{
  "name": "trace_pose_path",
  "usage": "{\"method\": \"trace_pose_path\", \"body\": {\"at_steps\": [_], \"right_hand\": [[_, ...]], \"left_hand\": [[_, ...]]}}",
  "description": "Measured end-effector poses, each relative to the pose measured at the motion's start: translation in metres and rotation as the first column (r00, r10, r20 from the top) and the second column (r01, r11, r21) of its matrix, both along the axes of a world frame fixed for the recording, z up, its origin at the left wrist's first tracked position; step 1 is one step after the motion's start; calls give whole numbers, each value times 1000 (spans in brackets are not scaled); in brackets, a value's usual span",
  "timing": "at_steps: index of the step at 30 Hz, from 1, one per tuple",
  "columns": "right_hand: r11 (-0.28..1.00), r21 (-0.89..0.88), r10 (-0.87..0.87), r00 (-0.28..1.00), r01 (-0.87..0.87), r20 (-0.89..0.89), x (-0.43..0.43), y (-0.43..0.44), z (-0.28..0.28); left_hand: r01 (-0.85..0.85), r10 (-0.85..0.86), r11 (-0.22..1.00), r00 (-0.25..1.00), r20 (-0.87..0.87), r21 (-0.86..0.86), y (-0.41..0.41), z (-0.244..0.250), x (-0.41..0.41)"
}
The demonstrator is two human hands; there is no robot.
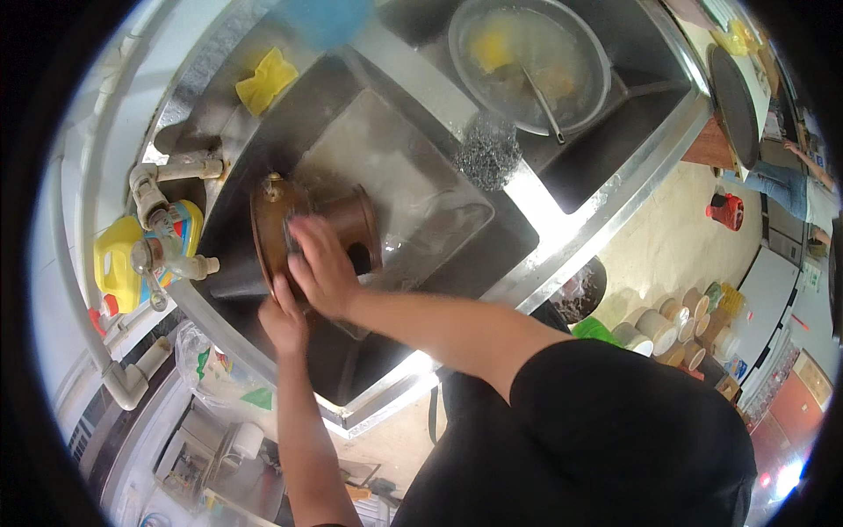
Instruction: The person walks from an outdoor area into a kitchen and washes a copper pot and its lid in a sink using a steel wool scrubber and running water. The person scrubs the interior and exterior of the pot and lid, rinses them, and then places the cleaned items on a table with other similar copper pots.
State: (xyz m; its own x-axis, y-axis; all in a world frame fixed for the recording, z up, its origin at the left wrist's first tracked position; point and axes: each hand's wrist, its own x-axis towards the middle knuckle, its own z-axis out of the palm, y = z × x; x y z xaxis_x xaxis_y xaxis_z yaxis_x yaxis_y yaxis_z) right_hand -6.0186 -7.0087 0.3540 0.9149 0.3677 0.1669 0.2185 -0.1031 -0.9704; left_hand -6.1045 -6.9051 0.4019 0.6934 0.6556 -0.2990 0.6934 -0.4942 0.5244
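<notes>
A brown pot or vessel (pixel 355 217) with a wide rim lies tilted on its side in the left basin of a metal sink (pixel 514 257). My left hand (pixel 284 323) grips the lower end of its brown rim. My right hand (pixel 323 263), slightly blurred, rests against the vessel with its fingers bent; whether it holds something small is hidden. Water and a pale, wet sheet-like surface (pixel 395 151) lie beyond the vessel. A steel wool scourer (pixel 489 153) sits on the divider between the basins.
A metal bowl (pixel 593 39) of cloudy water in the right basin holds a ladle (pixel 543 105) and something yellow. A yellow cloth (pixel 267 82) lies on the far ledge. A tap (pixel 178 260) and yellow bottle (pixel 118 257) stand left. Another person (pixel 790 191) is at far right.
</notes>
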Motion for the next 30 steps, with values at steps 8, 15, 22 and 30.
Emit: {"method": "trace_pose_path", "body": {"at_steps": [8,15,22,30], "right_hand": [[993,-38,112,990,-115,-87,48,25,7],[997,42,-67,997,68,-30,18,1,-15],[875,-476,183,973,-94,143,37,-41,-29],[763,-634,126,936,121,329,-7,-58,-26]], "left_hand": [[-212,308,864,940,145,-457,-9,-3,-48],[-103,78,978,987,-139,-180,-19,36,16],[35,-16,998,938,345,-49,-32,-6,-41],[34,-23,991,996,-85,128,-16,30,37]]}}
